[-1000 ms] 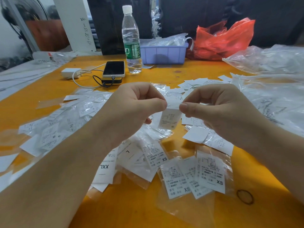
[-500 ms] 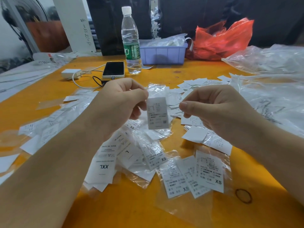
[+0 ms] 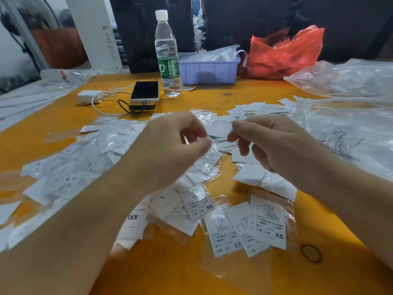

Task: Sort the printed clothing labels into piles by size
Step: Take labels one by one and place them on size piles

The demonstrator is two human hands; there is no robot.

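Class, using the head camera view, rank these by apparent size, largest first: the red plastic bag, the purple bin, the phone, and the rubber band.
1. red plastic bag
2. purple bin
3. phone
4. rubber band

The rubber band lies much nearer the camera yet looks smallest, so its place is safe.

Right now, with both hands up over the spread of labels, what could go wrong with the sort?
1. The XS labels lie fanned out loose right beside the mixed heap, where L and XXL prints also show, so a sweeping forearm could blend sizes.
2. Many labels sit in glossy sleeves; glare may cause a size misread.
3. The water bottle stands beside the phone and its cable; a long reach could tip it.
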